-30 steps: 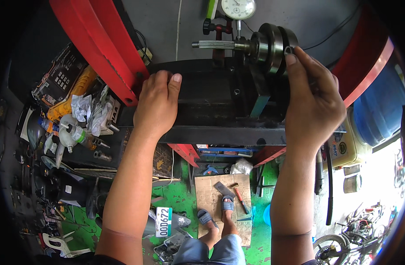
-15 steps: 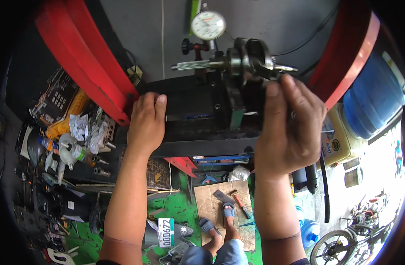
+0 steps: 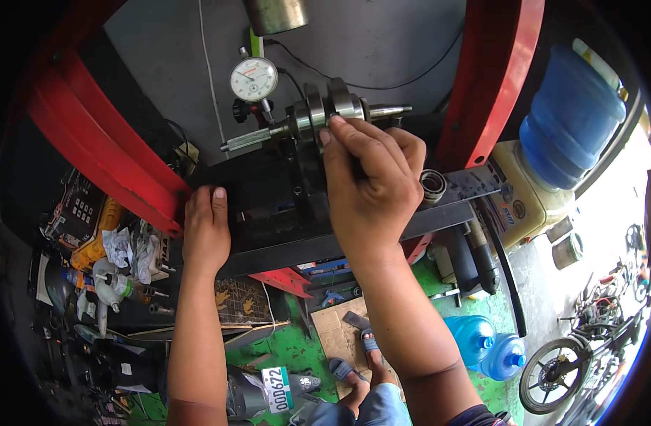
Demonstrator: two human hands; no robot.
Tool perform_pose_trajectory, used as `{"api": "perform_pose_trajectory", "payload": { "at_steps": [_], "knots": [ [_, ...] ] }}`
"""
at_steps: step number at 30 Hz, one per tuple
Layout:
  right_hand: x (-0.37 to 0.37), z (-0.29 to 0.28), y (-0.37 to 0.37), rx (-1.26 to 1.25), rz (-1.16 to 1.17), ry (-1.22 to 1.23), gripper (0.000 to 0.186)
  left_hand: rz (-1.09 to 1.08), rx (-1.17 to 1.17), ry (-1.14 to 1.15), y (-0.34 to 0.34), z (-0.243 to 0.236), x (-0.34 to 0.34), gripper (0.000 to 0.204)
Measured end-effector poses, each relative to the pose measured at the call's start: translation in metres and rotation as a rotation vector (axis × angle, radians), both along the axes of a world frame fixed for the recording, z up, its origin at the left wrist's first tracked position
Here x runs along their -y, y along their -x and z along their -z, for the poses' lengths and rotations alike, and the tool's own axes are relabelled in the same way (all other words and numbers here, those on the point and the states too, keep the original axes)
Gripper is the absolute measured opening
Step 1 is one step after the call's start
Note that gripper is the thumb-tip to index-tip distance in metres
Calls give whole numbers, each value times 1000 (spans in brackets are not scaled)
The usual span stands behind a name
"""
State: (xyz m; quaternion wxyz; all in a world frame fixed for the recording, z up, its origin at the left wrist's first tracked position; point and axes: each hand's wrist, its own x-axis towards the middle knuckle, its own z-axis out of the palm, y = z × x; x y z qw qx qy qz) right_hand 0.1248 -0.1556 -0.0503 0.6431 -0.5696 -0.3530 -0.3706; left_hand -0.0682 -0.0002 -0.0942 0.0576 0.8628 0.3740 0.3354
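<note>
A steel crankshaft lies horizontally on a black stand atop a black steel beam. A dial gauge on a clamp holds its plunger by the shaft's left section. My right hand has thumb and index finger pinched on the crankshaft's middle, its other fingers curled. My left hand grips the beam at left, fingers together over it, their tips partly hidden. A metal bearing ring sits right of my right hand.
Red press uprights flank the work, and a steel cylinder hangs above. Blue water jugs stand at right. Cluttered tools lie left; a motorbike and bicycle wheel are below, with cardboard under my feet.
The view has swung, shifting the gauge and crankshaft down-left. My right hand has turned the crankshaft, so its webs sit differently. My left hand stays on the beam. The bearing ring has come into view.
</note>
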Motion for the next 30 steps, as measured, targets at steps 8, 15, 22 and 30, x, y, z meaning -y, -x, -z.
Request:
{"api": "perform_pose_trajectory", "payload": {
  "at_steps": [8, 15, 22, 30],
  "knots": [
    [5, 3, -2, 78, 28, -75, 27, 19, 4, 31, -1, 0, 1, 40],
    [23, -6, 12, 106, -24, -144, 24, 10, -1, 17, 1, -2, 4, 42],
    [17, -7, 15, 2, -22, -111, 26, -12, 13, 47, 0, -3, 4, 41],
    [15, -22, 10, -75, -20, 11, 22, 22, 105, 26, 2, 3, 0, 40]
  ]
}}
